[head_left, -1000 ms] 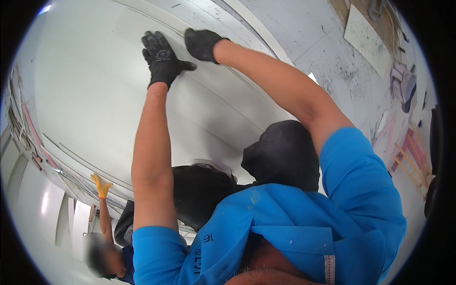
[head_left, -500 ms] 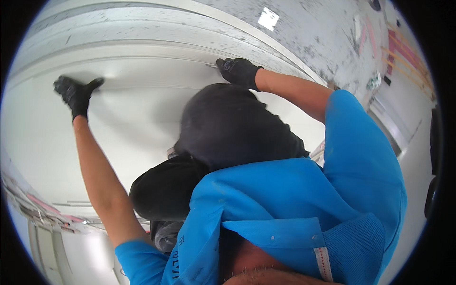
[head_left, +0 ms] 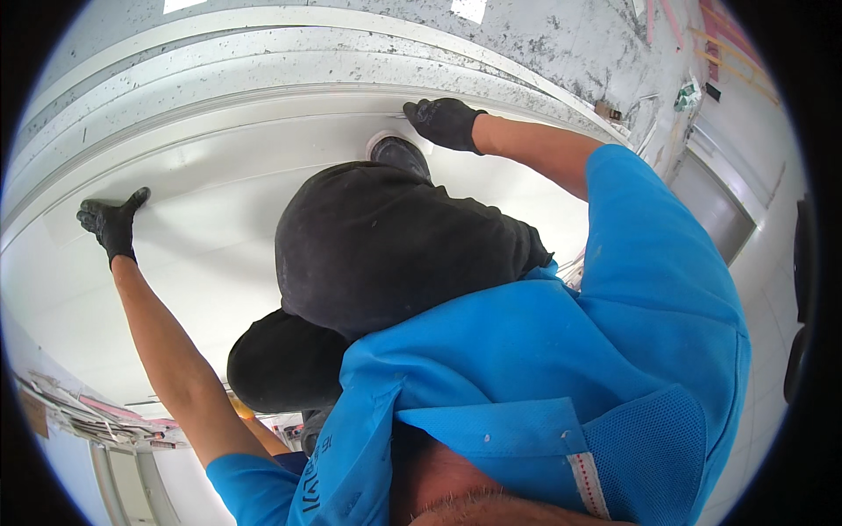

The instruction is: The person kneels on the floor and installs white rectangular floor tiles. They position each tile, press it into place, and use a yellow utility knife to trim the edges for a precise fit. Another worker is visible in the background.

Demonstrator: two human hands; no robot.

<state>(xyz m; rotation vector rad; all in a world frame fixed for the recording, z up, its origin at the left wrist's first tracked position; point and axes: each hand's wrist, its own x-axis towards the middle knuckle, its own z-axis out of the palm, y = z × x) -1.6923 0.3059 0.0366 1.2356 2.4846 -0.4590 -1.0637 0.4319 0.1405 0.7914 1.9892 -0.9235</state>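
Note:
A big white panel lies flat under me, and I lean over it in a blue shirt and black trousers. My left hand, in a black glove, presses flat on the panel far out to the left, fingers spread. Also gloved in black, my right hand rests on the panel's far edge at the upper middle with its fingers laid along the rim. Neither hand holds anything. My black shoe sits on the panel just below the right hand. My knee and thigh hide the panel's middle.
Beyond the panel's far edge run long white frame strips on a speckled grey concrete floor. Scraps and pink-edged strips lie at the lower left. A grey panel lies at the right.
My hands have spread apart: the left one slid far out and down to the left, the right one stayed at the far edge. The view swung, so my leg now fills the middle.

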